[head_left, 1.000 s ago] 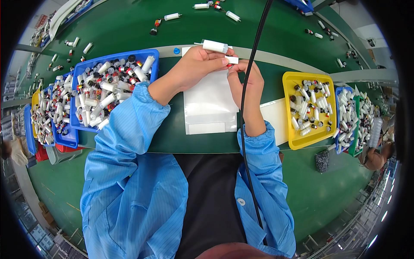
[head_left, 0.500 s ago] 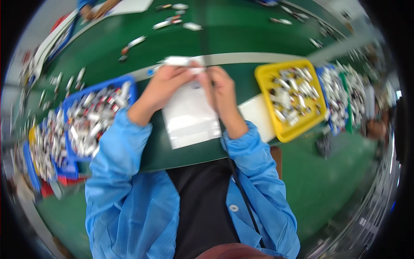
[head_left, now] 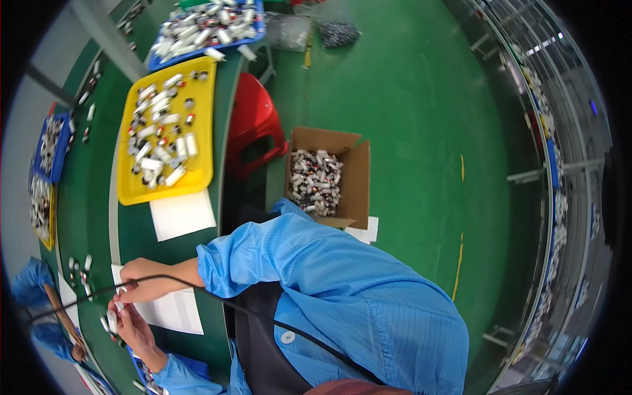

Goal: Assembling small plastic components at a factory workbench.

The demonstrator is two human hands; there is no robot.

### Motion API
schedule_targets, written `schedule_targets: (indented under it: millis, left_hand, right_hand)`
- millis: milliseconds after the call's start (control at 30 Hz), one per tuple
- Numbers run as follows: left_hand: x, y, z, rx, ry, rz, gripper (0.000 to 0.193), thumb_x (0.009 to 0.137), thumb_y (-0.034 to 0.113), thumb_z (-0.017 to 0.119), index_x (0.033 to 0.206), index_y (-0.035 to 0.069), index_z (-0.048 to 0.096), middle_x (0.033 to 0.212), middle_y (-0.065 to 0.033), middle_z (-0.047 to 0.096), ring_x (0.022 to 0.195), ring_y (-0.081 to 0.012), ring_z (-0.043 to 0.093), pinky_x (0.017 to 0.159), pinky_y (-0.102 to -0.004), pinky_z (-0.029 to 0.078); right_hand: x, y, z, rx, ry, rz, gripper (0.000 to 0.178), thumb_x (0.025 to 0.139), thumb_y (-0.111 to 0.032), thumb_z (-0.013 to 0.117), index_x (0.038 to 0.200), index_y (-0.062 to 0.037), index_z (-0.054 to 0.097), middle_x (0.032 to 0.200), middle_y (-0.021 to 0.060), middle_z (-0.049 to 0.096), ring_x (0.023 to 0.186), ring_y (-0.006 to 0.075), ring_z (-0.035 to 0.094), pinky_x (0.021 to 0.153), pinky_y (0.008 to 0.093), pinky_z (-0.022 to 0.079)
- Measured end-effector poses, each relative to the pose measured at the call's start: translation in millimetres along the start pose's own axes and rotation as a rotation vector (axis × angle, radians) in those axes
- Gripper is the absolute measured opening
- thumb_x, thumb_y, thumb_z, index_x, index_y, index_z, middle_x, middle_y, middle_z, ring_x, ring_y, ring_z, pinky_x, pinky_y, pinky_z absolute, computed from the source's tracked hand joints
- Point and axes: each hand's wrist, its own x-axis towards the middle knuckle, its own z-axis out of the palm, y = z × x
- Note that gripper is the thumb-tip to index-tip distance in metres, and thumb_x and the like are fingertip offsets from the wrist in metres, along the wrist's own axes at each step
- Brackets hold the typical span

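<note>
Pinching a white cylinder (head_left: pixel 112 321) near the counter's (head_left: pixel 131 230) far edge, the left hand (head_left: pixel 136 331) could drop it if its grip loosens; whether the right hand (head_left: pixel 141 268) pinches anything, I cannot tell.

Yellow tray (head_left: pixel 207 118), upper left of the frame: moulded plastic, smooth, glossy. Red stool (head_left: pixel 247 115), right of it: plastic, smooth, light shine. Carton (head_left: pixel 356 184), centre: brown cardboard, matt. Bag (head_left: pixel 288 33), upper centre: clear plastic film, crinkled, shiny. Blue sleeve (head_left: pixel 257 253): woven cloth, creased, faint sheen. White cylinder (head_left: pixel 112 321), lower left: apparently plastic, smooth. White sheet (head_left: pixel 183 217): paper-like, matt. Floor (head_left: pixel 408 131): green, smooth, low sheen.
</note>
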Motion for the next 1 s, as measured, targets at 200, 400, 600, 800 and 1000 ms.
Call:
schedule_targets:
  millis: [200, 400, 600, 800, 1000]
  left_hand:
    - [-1, 7, 20, 0.162, 0.176, -0.050, 0.039, 0.102, 0.010, 0.055, 0.138, -0.004, 0.046, 0.134, -0.0164, 0.057, 0.126, -0.0241, 0.056, 0.112, -0.0317, 0.045]
    - [4, 3, 26, 0.256, 0.149, -0.169, 0.041, 0.101, 0.011, 0.058, 0.138, -0.001, 0.047, 0.125, -0.0127, 0.061, 0.115, -0.0188, 0.062, 0.098, -0.0272, 0.052]
    - [4, -15, 10, 0.483, 0.116, -0.289, 0.034, 0.099, 0.013, 0.061, 0.129, -0.001, 0.053, 0.126, -0.0122, 0.060, 0.106, -0.0173, 0.063, 0.092, -0.0264, 0.052]
    - [-11, -4, 41, 0.595, 0.135, -0.303, 0.036, 0.099, 0.023, 0.060, 0.125, -0.001, 0.059, 0.113, -0.0106, 0.064, 0.097, -0.0187, 0.062, 0.083, -0.0288, 0.051]
    - [-22, 9, 31, 0.947, -0.201, -0.039, 0.034, 0.098, 0.025, 0.055, 0.111, -0.006, 0.064, 0.091, -0.0152, 0.065, 0.079, -0.0230, 0.061, 0.069, -0.0327, 0.051]
  right_hand:
    - [-49, 2, -22, -0.232, 0.117, -0.192, 0.016, 0.070, -0.018, 0.069, 0.071, -0.0047, 0.061, 0.074, 0.0148, 0.062, 0.071, 0.0366, 0.063, 0.063, 0.0467, 0.051]
    - [-43, 4, -23, -0.303, 0.127, -0.325, 0.019, 0.070, -0.021, 0.067, 0.067, -0.0045, 0.059, 0.072, 0.0144, 0.061, 0.068, 0.0392, 0.063, 0.060, 0.0497, 0.050]
    - [-44, 16, -16, -0.297, 0.172, -0.507, 0.019, 0.068, -0.023, 0.068, 0.064, -0.0076, 0.058, 0.068, 0.0118, 0.060, 0.063, 0.0365, 0.062, 0.054, 0.0474, 0.049]
    - [-74, 0, -25, -0.424, 0.264, -0.501, 0.017, 0.068, -0.025, 0.068, 0.062, -0.0111, 0.060, 0.068, 0.0076, 0.063, 0.064, 0.0309, 0.064, 0.056, 0.0430, 0.050]
    - [-108, 5, -59, -0.772, 0.193, -0.556, 0.020, 0.072, -0.034, 0.066, 0.070, -0.0141, 0.069, 0.075, 0.0061, 0.066, 0.073, 0.0294, 0.066, 0.061, 0.0431, 0.051]
